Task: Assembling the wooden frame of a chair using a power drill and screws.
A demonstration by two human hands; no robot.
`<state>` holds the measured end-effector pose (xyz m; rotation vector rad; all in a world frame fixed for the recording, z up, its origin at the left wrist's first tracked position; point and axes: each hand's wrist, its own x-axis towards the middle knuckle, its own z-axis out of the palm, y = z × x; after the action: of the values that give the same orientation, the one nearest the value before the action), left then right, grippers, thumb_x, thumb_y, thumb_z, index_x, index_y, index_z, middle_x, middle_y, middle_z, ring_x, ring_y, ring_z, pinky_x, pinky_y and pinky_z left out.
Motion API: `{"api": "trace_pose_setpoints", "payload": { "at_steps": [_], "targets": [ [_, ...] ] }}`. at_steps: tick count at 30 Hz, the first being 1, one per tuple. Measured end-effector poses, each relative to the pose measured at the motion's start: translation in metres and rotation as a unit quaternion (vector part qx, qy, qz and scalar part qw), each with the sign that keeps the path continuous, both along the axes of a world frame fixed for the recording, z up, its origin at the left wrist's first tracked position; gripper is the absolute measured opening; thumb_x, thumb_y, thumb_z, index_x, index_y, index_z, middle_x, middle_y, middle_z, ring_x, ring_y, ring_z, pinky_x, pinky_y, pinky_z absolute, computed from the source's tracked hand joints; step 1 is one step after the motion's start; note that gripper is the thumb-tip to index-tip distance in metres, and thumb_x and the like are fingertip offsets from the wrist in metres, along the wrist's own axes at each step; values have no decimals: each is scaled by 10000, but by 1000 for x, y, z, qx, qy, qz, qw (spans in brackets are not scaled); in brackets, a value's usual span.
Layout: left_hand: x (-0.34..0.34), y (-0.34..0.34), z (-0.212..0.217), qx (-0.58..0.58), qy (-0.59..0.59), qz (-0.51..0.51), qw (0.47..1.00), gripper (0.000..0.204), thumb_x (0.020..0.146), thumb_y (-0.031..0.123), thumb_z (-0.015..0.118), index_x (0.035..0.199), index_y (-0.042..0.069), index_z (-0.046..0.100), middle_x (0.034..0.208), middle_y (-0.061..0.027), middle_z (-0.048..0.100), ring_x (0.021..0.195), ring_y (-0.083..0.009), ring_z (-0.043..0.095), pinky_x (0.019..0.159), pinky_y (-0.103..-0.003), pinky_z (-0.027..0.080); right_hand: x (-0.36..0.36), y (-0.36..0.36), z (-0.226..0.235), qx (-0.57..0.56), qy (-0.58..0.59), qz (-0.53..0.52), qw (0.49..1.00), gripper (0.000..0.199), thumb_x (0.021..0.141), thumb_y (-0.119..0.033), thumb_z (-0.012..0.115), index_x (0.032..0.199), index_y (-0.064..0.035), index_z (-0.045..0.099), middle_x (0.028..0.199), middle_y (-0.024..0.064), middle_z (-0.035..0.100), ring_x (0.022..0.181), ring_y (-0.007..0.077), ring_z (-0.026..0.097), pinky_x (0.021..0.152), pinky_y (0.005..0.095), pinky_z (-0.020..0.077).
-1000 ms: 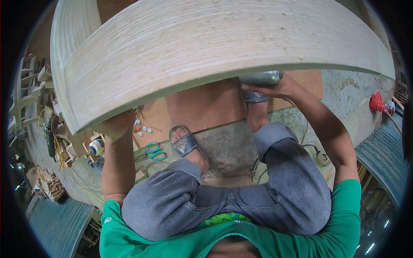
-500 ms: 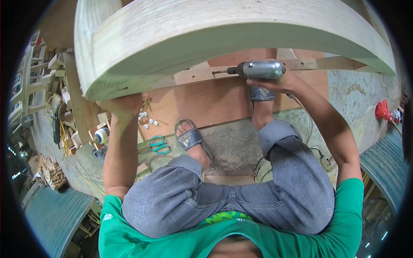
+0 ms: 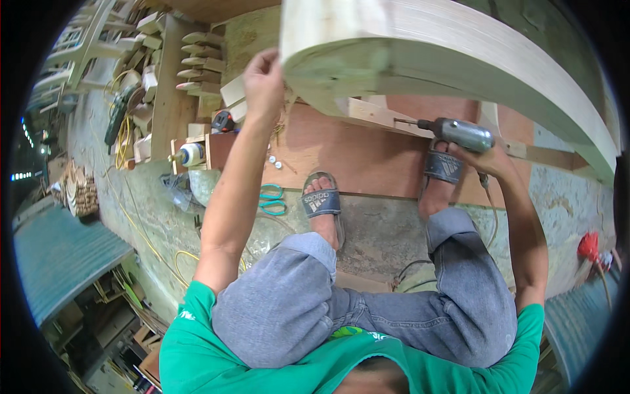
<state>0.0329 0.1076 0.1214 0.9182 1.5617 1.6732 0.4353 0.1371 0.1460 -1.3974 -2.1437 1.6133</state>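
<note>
A large curved pale wooden frame [image 3: 453,49] fills the upper part of the head view, its rounded end toward the left. My left hand [image 3: 264,88] is raised beside that end, fingers curled together close to its edge; what they pinch, if anything, is hidden. Under the curve, my right hand [image 3: 482,159] grips a silver air screwdriver [image 3: 464,134] from below. Its long bit points left, close to a pale wooden rail [image 3: 387,117] beneath the frame. A hose [image 3: 492,210] runs down from the tool's handle.
A reddish plywood sheet [image 3: 328,154] lies under the frame, near my sandalled feet. Teal-handled scissors [image 3: 271,199] and small white caps [image 3: 278,165] lie near it. Leftward are a wooden box [image 3: 220,151], a glue bottle [image 3: 191,154], a tape measure [image 3: 223,121] and an angle grinder [image 3: 118,118].
My left hand has come from under the frame's end to its side, higher up. The frame, the screwdriver and my right hand appear farther right as the view shifts left.
</note>
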Motion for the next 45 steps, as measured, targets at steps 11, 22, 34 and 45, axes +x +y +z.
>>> {"api": "trace_pose_setpoints", "payload": {
  "at_steps": [11,22,34,45],
  "targets": [
    [-24,-30,-132,-266,504,-146,809,242,838,167,497,1036,171,636,1084,-101,590,945,-332,600,757,-438,490,15,-9,-4,-49,-97,-84,990,477,772,-403,743,1117,-94,630,739,1,602,613,89,539,525,265,462],
    [0,-84,-147,-239,368,-194,877,211,839,50,535,1034,3,600,900,-168,640,806,-285,617,701,-383,484,3,-5,16,-118,-35,-87,989,391,816,-251,730,1128,-52,604,966,35,683,913,122,609,828,300,485],
    [134,-80,-48,-316,-502,-260,762,77,925,105,552,986,60,564,997,-75,619,903,-191,629,824,-303,546,44,-30,34,15,32,-62,997,404,808,-242,741,1117,-18,608,937,66,672,864,134,622,781,289,504],
    [172,-64,-40,-230,-650,-216,691,70,943,64,495,983,60,553,1015,-96,625,969,-188,610,888,-314,532,55,-79,27,-158,216,-183,946,397,842,-160,695,1177,13,571,963,93,675,897,160,634,791,288,496]
  ]
}}
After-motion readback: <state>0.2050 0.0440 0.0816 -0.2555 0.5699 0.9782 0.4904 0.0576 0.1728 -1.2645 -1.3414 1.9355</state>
